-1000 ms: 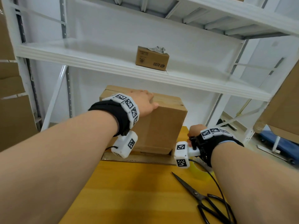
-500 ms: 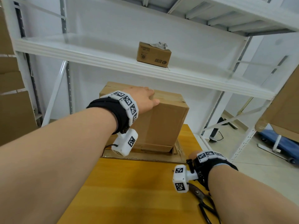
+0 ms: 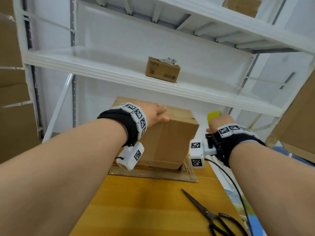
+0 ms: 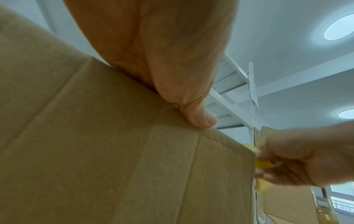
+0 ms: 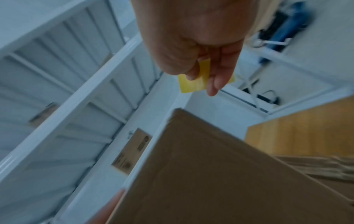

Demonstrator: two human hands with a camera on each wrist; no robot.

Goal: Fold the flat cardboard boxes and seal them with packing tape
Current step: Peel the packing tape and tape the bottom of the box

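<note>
A folded brown cardboard box [image 3: 172, 138] stands upright on the wooden table [image 3: 144, 201]. My left hand [image 3: 156, 113] lies flat on its top, fingers straight, with the thumb [image 4: 199, 119] at the front top edge. My right hand [image 3: 219, 122] hovers just right of the box's top right corner and grips a yellowish roll of packing tape [image 3: 214, 115]. In the right wrist view the tape [image 5: 191, 84] sits pinched between thumb and fingers above the box corner [image 5: 220, 174]. In the left wrist view the tape [image 4: 263, 164] is close to the box edge; whether it touches is unclear.
Black scissors [image 3: 209, 213] lie on the table at the near right. A flat cardboard sheet [image 3: 153, 174] lies under the box. A white shelf [image 3: 119, 72] above holds a small carton [image 3: 162, 70]. Cardboard stacks stand at the left [image 3: 13, 125] and right [image 3: 300, 125].
My right hand dipped low over the table near the scissors, then rose with the tape to the box's top right corner. The left hand stayed on the box top.
</note>
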